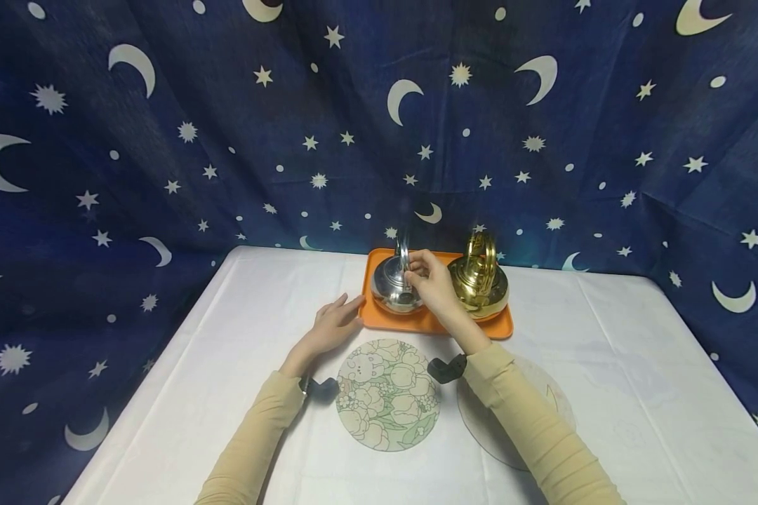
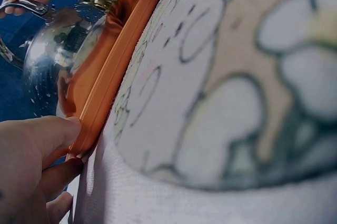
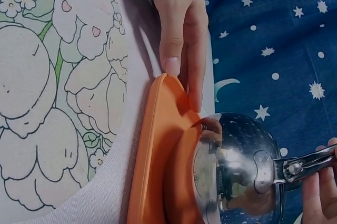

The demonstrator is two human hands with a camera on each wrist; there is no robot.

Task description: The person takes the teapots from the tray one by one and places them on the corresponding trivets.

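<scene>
The silver kettle is seen upright in the left half of an orange tray, which is set along the far edge of the table. Its arched handle is grasped from the right side by the curled fingers of the right hand. The gold kettle is placed in the right half of the same tray, just beside that hand, with its own handle raised. By the left hand the tray's near left corner is touched; its fingers are left extended and unclenched, thumb and fingertips rested against the rim. A round flowered mat is laid between the tray and the near edge of the table, and a second, paler mat is laid nearer the right edge, partly covered by the right sleeve. A dark device is worn at the right wrist. Beyond the far edge, a blue curtain is hung, patterned with moons and stars
</scene>
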